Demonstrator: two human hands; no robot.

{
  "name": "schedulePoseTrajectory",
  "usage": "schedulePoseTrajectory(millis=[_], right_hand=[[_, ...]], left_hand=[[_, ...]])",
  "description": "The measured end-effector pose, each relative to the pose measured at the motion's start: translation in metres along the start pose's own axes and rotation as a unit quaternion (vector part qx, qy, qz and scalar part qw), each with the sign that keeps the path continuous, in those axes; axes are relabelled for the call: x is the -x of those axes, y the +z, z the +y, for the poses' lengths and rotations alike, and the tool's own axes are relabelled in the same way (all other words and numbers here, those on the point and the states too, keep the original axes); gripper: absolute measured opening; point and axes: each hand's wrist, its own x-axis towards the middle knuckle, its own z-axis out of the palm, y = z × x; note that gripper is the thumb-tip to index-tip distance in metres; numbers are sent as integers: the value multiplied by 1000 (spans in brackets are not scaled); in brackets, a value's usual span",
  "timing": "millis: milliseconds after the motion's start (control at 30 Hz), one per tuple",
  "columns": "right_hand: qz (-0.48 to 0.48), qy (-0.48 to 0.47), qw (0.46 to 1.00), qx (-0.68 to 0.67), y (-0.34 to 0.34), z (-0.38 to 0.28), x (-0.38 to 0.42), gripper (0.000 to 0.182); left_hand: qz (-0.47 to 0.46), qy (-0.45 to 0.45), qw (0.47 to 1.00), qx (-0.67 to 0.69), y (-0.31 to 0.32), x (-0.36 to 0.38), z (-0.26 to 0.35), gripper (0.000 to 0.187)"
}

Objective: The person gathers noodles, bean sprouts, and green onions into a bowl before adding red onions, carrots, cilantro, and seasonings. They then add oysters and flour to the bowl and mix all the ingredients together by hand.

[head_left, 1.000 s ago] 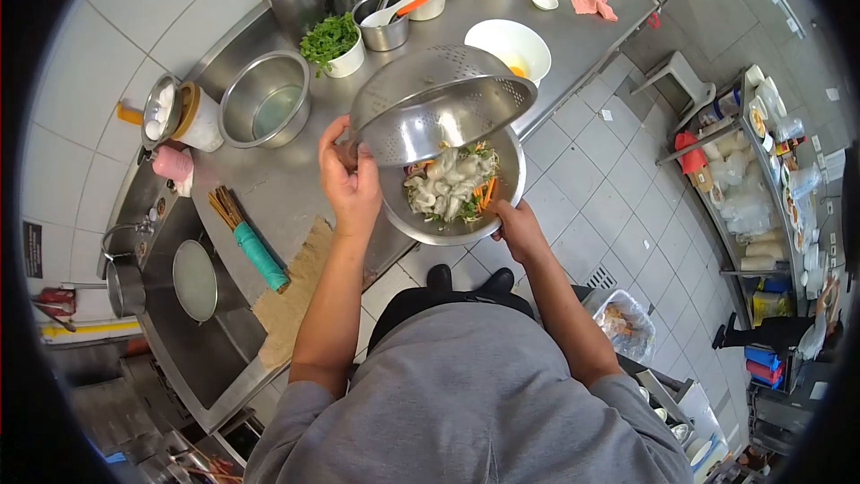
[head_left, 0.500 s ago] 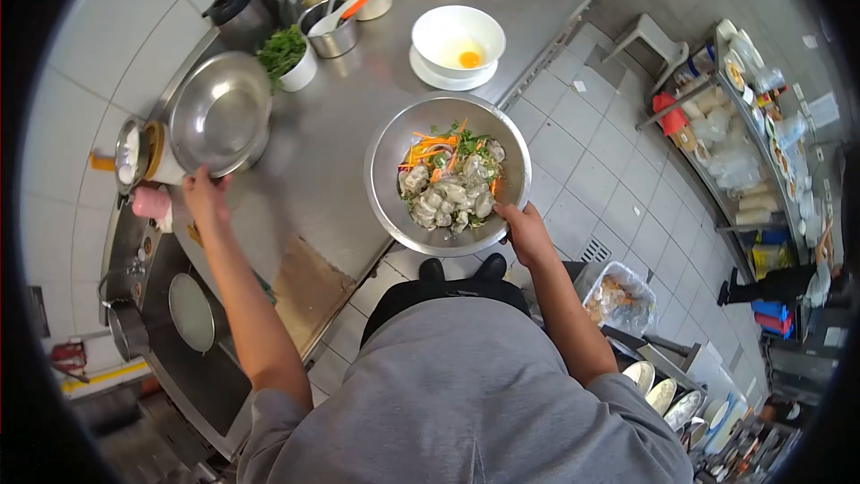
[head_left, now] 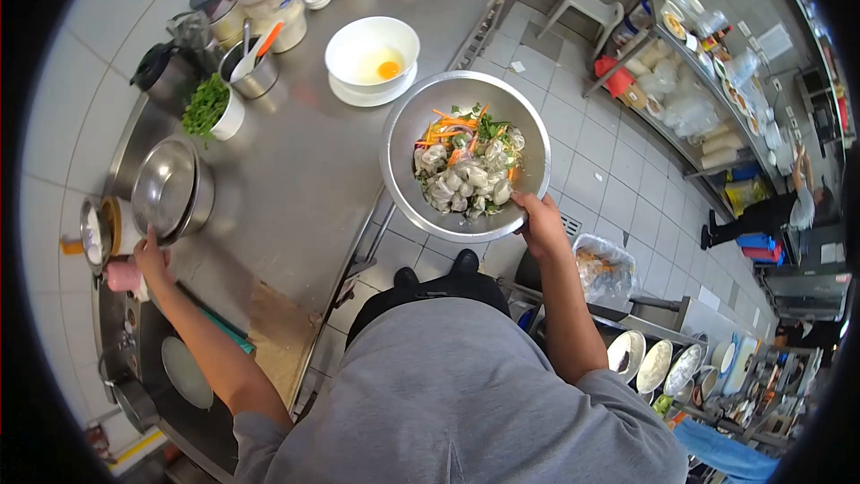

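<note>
My right hand grips the near right rim of a large metal mixing bowl, held over the counter's edge. Inside lie grey, wet-looking pieces like shelled oysters, carrot strips and chopped greens. At the left, the fingers of my left hand are closed at the near rim of a smaller metal bowl. That bowl sits tilted in or against another metal bowl by the wall. My left thumb is partly hidden.
On the metal counter stand a white bowl with a cracked egg, a tub of herbs and a metal pot with utensils. A sink lies front left. Right are a lined bin and another person.
The smaller metal bowl has come down toward the bowl beneath it, my left hand still at its rim. My view has turned right; the mixing bowl stays in my right hand.
</note>
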Motion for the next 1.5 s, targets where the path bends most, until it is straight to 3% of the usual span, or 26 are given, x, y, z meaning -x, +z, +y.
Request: schedulePoseTrajectory(millis=[67, 200, 267, 367, 400, 467, 533, 600, 633, 667, 700, 800, 833, 900, 933, 967, 1033, 1167, 1233, 1300, 1367, 1500], right_hand=[[12, -5, 1000, -6, -9, -7, 1, 34], [36, -11, 999, -22, -25, -22, 8, 32], [54, -6, 998, -24, -32, -30, 11, 31], [78, -4, 996, -38, -50, -38, 10, 27], [82, -4, 996, -43, -57, -38, 7, 27], [96, -2, 994, -55, -76, -41, 2, 27], [102, 20, 994, -26, -95, -53, -3, 27], [101, -5, 994, -52, -124, -42, -23, 28], [92, -29, 993, -73, -136, -41, -30, 29], [75, -13, 997, -11, -156, -45, -30, 42], [85, -16, 996, -20, -172, -54, -29, 42], [113, -8, 979, 169, -239, -80, -21, 70], [131, -11, 978, 163, -253, -83, -17, 70], [343, -169, 865, 326, -290, -96, -20, 88], [320, -172, 878, 311, -300, -116, -25, 107], [340, -173, 871, 310, -307, -127, -35, 107], [224, -257, 773, 535, -319, -146, -52, 112], [215, -140, 696, 671, -381, -131, -69, 110], [219, -93, 716, 656, -400, -127, -72, 89], [282, -129, 737, 601, -432, -100, -79, 68], [329, -51, 792, 512, -444, -103, -66, 59], [465, 36, 777, 424, -476, -92, -57, 57]], left_hand=[[200, 111, 970, -79, 12, 19, 5, 55], [151, 218, 964, -34, 33, 73, 60, 46], [-77, 142, 967, 195, 74, 133, 103, 35], [-301, 76, 936, 164, 160, 253, 171, 33], [-396, 64, 901, 163, 188, 293, 188, 37], [-586, 73, 783, 197, 252, 352, 197, 49], [-692, 9, 677, 252, 304, 407, 219, 53], [-720, -78, 645, 244, 350, 456, 237, 49], [-725, -74, 642, 239, 376, 469, 238, 49], [-745, -116, 630, 183, 405, 485, 237, 41], [-764, -156, 614, 124, 430, 499, 242, 33], [-772, -161, 608, 93, 468, 556, 261, 25], [-783, -155, 596, 87, 476, 572, 266, 25], [-791, -142, 593, 57, 507, 612, 276, 26], [-803, -150, 573, 67, 526, 633, 278, 25], [-816, -142, 557, 64, 547, 652, 278, 25], [-845, -106, 524, 25, 582, 688, 282, 27], [-893, -90, 442, -11, 606, 772, 310, 33], [-913, -77, 399, -45, 635, 801, 305, 40], [-929, -107, 353, -28, 655, 837, 301, 48], [-934, -133, 323, -68, 665, 866, 304, 49], [-944, -133, 274, -130, 695, 929, 301, 48]])
